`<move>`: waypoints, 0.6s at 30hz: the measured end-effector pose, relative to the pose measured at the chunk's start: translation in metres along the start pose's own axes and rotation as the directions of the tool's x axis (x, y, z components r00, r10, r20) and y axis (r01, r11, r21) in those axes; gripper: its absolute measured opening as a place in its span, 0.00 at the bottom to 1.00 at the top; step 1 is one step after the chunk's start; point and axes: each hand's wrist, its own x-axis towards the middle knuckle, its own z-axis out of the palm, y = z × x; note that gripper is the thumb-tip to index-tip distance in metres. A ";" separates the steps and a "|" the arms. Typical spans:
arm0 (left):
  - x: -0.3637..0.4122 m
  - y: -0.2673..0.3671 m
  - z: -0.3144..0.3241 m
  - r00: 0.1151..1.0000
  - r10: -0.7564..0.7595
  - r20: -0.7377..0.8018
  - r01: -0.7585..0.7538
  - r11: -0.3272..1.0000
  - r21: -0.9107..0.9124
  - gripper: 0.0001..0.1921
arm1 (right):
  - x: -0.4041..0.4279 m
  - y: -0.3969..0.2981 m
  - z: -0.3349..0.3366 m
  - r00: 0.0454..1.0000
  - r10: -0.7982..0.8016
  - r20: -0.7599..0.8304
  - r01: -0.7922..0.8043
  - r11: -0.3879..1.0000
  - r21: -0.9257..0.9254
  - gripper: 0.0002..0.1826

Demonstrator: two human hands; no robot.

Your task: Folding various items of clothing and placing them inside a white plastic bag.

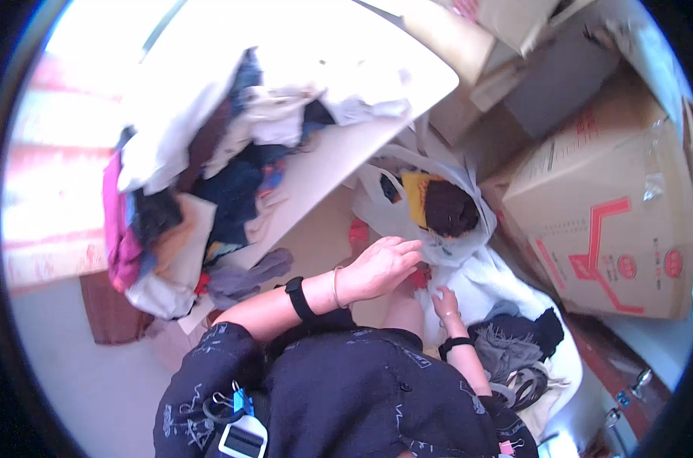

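My left hand (381, 268) reaches across in front of my body, palm down and fingers loosely extended. Nothing shows in it, though its underside is hidden. Just beyond its fingertips stands a white plastic bag (375, 194) with dark brown cloth (450, 207) and yellow cloth (415, 197) inside. My right hand (446, 304), its fingers bent, is against or just over a white textured cloth (495, 283); whether it grips the cloth cannot be made out. Some small red material (420, 277) shows between the hands. Beside my right forearm lies a grey fringed cloth (504, 349).
A white table (323, 183) at the upper left bears piled clothes (232, 183), its corner jutting towards the bag. Grey-purple cloth (255, 277) hangs at its near edge. Large cardboard boxes (604, 229) crowd the right side. Dark looped straps (529, 386) lie at lower right.
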 end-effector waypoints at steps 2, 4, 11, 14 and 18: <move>-0.015 0.017 -0.042 0.995 0.060 -0.081 -0.052 0.994 0.100 0.08 | -0.009 0.015 -0.001 0.992 0.088 0.089 -0.098 0.989 0.115 0.19; -0.029 0.028 -0.081 0.989 0.079 -0.126 -0.054 0.981 0.186 0.10 | -0.014 0.035 -0.006 0.933 0.281 0.223 -0.338 0.897 0.284 0.16; -0.104 0.062 -0.201 0.841 0.107 -0.531 0.191 0.859 0.475 0.08 | -0.010 0.057 -0.022 0.844 0.459 0.279 -0.530 0.627 0.571 0.12; -0.138 0.072 -0.234 0.743 0.099 -0.662 0.312 0.824 0.473 0.08 | -0.011 0.026 -0.045 0.869 0.438 0.231 -0.485 0.662 0.571 0.12; -0.172 0.073 -0.264 0.593 0.086 -0.800 0.474 0.766 0.433 0.07 | -0.010 -0.026 -0.083 0.909 0.350 0.226 -0.416 0.720 0.556 0.13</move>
